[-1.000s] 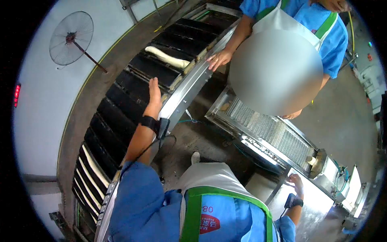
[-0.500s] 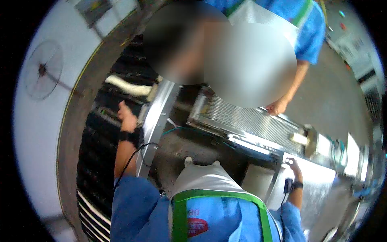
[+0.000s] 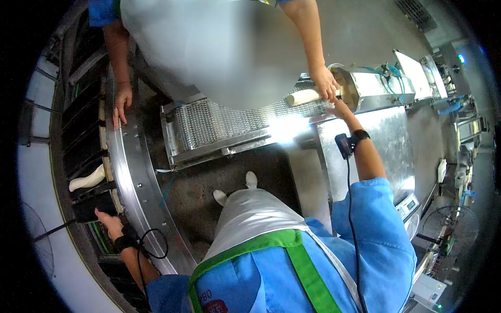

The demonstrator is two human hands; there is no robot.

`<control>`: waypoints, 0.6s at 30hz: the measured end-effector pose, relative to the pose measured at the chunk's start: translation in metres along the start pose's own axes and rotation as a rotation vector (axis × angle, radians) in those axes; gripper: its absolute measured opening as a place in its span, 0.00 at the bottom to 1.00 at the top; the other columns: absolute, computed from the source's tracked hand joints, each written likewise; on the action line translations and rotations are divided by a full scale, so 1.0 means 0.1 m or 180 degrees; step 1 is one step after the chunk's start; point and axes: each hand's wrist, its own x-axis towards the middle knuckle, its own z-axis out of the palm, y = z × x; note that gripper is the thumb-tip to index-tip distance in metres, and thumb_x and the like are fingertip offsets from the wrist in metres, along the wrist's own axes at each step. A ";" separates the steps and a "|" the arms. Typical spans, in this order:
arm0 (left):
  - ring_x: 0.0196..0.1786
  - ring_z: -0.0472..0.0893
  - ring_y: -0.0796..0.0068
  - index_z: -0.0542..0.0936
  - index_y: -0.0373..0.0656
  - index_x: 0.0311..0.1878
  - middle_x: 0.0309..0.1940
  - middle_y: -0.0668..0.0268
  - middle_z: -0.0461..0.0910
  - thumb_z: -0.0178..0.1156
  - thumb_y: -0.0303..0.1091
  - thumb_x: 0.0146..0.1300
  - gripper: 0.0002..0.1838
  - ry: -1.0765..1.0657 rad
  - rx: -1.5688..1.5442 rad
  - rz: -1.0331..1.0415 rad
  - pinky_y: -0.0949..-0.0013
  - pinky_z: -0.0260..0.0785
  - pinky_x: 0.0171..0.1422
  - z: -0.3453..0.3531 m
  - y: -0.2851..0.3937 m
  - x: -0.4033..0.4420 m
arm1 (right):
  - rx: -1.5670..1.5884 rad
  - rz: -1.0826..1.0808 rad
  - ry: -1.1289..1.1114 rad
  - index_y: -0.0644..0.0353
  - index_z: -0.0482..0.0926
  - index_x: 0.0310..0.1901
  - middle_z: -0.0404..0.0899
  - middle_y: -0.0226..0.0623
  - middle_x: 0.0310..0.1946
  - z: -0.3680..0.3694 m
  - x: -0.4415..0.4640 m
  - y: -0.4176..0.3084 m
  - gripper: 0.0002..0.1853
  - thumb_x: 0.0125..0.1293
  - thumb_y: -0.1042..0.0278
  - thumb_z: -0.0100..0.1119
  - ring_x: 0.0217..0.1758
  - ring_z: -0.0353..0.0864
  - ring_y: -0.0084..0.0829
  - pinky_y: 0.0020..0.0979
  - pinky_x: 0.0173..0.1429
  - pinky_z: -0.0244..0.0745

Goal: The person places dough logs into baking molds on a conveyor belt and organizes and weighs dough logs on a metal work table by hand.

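My left hand point(image 3: 108, 223) is over the black slotted conveyor point(image 3: 81, 156) at the left, its fingers stretched out and holding nothing. Just beyond it, a pale, soft-looking strip like dough point(image 3: 87, 179) lies across a black slot. My right hand point(image 3: 341, 109) reaches over the edge of the mesh conveyor point(image 3: 209, 122), fingers apart, close to a co-worker's hand point(image 3: 325, 83). A pale dough-like roll point(image 3: 305, 97) lies on the mesh beside that hand, near the machine outlet point(image 3: 348, 89). No contact between my right hand and the roll shows.
A co-worker in a white apron point(image 3: 209, 47) stands opposite, other hand point(image 3: 122, 104) on the metal rail point(image 3: 125, 156). A steel table point(image 3: 386, 141) is under my right arm, with a scale point(image 3: 408, 206) at its edge. Cables hang from both my wrists.
The view has turned. My right hand has moved from the steel table to the mesh conveyor near the outlet. The co-worker's hand is now beside the roll. My left hand stays over the slotted conveyor.
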 end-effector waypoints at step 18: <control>0.56 0.55 0.53 0.55 0.33 0.55 0.57 0.51 0.48 0.40 0.53 0.54 0.34 0.1548 0.0947 0.0019 0.58 0.54 0.55 -0.06 0.03 0.18 | -0.0394 0.0607 -0.0158 0.51 0.59 0.51 0.57 0.48 0.51 0.73 -0.71 0.63 0.41 0.32 0.56 0.67 0.55 0.55 0.47 0.41 0.54 0.57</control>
